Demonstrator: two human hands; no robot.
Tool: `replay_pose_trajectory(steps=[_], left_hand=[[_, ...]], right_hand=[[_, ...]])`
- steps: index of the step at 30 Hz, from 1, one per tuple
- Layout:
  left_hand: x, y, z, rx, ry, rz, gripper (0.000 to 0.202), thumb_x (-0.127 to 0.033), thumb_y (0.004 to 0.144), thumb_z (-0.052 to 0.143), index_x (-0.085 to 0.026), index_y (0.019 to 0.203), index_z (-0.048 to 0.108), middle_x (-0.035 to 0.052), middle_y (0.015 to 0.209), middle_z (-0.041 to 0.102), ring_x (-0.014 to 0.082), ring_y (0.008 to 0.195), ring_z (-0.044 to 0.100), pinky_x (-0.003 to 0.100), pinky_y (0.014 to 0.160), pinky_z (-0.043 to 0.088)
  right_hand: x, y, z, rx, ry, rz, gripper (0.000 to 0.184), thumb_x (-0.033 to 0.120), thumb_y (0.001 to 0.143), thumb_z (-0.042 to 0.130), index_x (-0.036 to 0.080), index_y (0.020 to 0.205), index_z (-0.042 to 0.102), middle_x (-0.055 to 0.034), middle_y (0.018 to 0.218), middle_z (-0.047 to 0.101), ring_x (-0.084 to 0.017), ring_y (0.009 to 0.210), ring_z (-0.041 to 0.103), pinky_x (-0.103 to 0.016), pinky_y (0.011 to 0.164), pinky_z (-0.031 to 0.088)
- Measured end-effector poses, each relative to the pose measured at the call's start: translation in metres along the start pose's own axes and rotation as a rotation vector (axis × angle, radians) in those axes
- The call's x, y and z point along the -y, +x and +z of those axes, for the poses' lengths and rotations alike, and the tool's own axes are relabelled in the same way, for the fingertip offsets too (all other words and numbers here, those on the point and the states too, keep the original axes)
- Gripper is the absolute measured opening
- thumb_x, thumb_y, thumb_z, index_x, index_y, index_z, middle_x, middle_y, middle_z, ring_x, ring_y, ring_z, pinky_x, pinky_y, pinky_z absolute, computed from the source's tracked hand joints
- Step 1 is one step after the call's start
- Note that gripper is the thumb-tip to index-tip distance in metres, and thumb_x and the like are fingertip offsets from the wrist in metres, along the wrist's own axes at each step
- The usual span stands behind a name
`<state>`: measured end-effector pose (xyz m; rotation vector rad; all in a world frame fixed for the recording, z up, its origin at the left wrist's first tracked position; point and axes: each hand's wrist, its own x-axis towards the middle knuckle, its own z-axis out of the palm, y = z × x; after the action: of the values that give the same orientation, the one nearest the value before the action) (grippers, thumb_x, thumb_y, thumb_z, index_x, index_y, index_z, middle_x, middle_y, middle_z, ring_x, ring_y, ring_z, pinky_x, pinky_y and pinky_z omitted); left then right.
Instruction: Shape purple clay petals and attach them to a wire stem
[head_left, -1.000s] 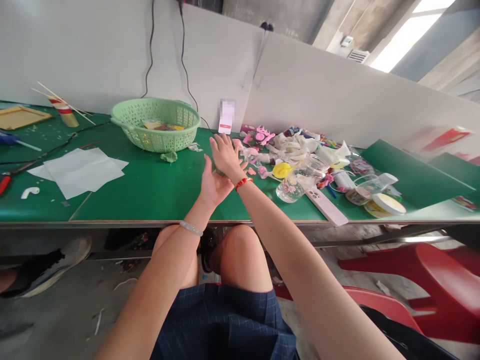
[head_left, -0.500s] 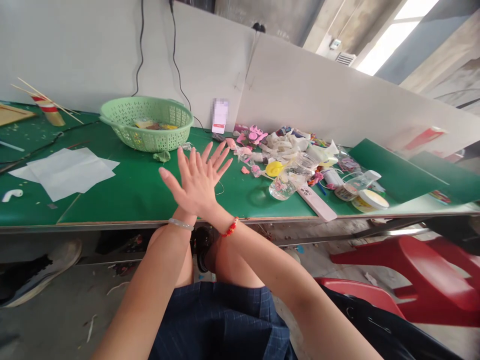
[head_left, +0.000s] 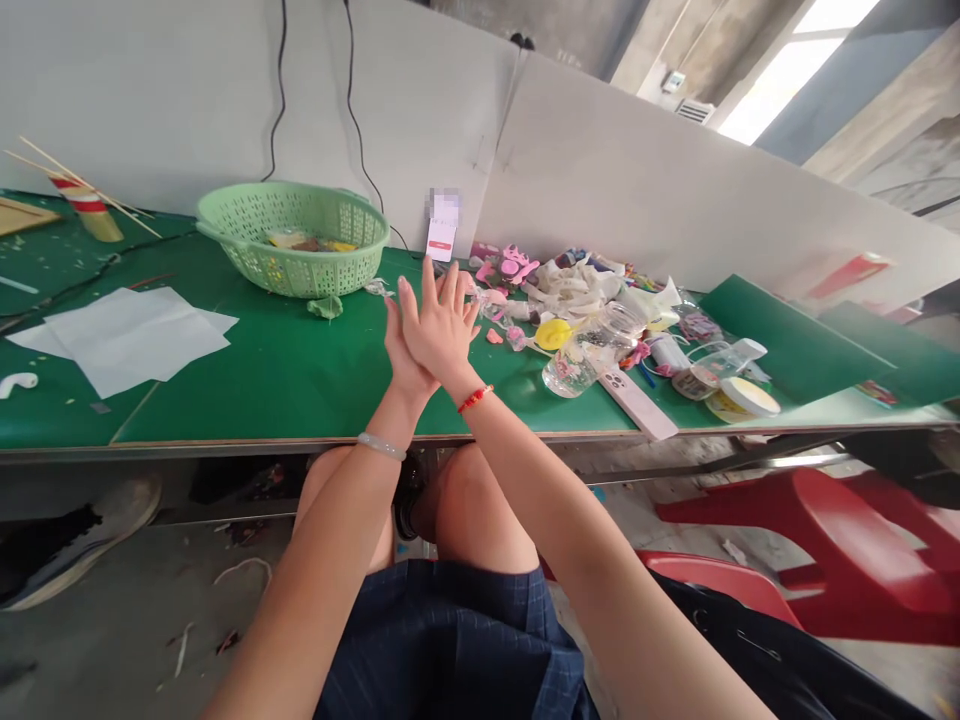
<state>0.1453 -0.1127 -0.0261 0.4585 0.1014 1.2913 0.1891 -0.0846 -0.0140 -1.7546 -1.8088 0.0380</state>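
Two hands (head_left: 427,330) have closed palm to palm; one green basket (head_left: 292,240) beyond.

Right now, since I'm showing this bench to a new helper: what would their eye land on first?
The raised bare hands come first, the right hand pressed over the left hand above the green bench. Behind them to the left sits a pale green plastic basket, and to the right lies a jumbled heap of pink foam shapes and white scraps.

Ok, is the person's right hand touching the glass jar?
Apart: the head view shows the right hand with green tabletop plainly visible between it and the glass jar.
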Motion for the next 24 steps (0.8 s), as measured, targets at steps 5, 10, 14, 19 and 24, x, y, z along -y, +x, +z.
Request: replay_pose_trajectory(steps=[5, 10, 14, 19, 24], left_hand=[[-0.003, -0.003, -0.003, 0.105, -0.035, -0.062, 0.089, -0.085, 0.092, 0.018, -0.034, 0.163, 0.034, -0.0024, 0.173, 0.030, 0.0330, 0.163, 0.002, 0.059, 0.131, 0.010], [-0.008, 0.000, -0.004, 0.053, -0.058, -0.040, 0.082, -0.082, 0.094, 0.013, -0.040, 0.159, 0.039, -0.0060, 0.171, 0.033, 0.0330, 0.163, 0.006, 0.062, 0.130, 0.015], [-0.010, 0.002, -0.007, 0.001, -0.038, -0.001, 0.079, -0.079, 0.096, 0.013, -0.037, 0.156, 0.045, -0.0025, 0.168, 0.041, 0.0316, 0.163, 0.016, 0.059, 0.131, 0.020], [-0.011, 0.002, -0.008, -0.028, -0.011, 0.024, 0.078, -0.078, 0.097, 0.015, -0.037, 0.155, 0.046, -0.0035, 0.166, 0.044, 0.0299, 0.162, 0.020, 0.053, 0.131, 0.022], [-0.008, -0.002, -0.005, 0.010, -0.041, 0.007, 0.081, -0.078, 0.096, 0.011, -0.036, 0.157, 0.044, -0.0016, 0.168, 0.041, 0.0323, 0.162, 0.018, 0.059, 0.130, 0.021]], right_hand=[[-0.017, 0.030, -0.001, 0.010, 0.135, 0.140, 0.075, 0.063, 0.105, 0.015, 0.026, 0.170, 0.011, -0.0160, 0.176, 0.011, -0.041, 0.163, 0.007, -0.079, 0.120, 0.010], [-0.022, 0.051, 0.002, 0.007, 0.206, 0.234, 0.071, 0.059, 0.106, 0.012, 0.028, 0.169, 0.014, -0.0164, 0.175, 0.013, -0.042, 0.163, 0.011, -0.081, 0.118, 0.014], [-0.022, 0.061, 0.004, -0.019, 0.246, 0.265, 0.069, 0.052, 0.107, 0.015, 0.024, 0.170, 0.013, -0.0196, 0.174, 0.017, -0.043, 0.162, 0.015, -0.082, 0.117, 0.016], [-0.022, 0.064, 0.002, -0.016, 0.302, 0.322, 0.067, 0.044, 0.107, 0.014, 0.019, 0.169, 0.017, -0.0210, 0.174, 0.018, -0.041, 0.162, 0.016, -0.079, 0.118, 0.019], [-0.012, 0.045, 0.003, 0.075, 0.283, 0.254, 0.068, 0.052, 0.107, 0.014, 0.023, 0.169, 0.020, -0.0144, 0.175, 0.021, -0.035, 0.163, 0.016, -0.072, 0.122, 0.022]])
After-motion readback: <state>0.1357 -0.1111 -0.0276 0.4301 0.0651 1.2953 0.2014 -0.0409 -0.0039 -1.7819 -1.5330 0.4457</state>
